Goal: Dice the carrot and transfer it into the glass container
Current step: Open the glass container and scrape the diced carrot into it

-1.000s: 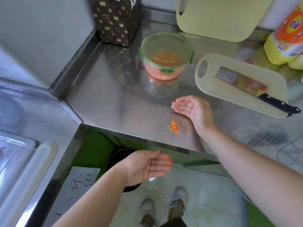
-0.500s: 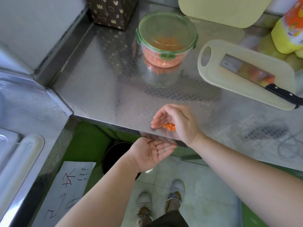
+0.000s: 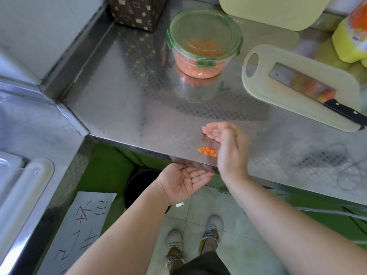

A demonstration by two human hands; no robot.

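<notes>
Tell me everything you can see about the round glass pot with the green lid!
The glass container is round with clear walls, standing upright on the shiny steel counter, toward the back. A see-through lid with a green rim sits on top, and a green clip folds down at the front. Inside, small orange carrot cubes fill the lower part. Only the counter touches it; the cutting board lies apart to its right.

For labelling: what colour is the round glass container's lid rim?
Green, on the round glass container; head view.
</notes>
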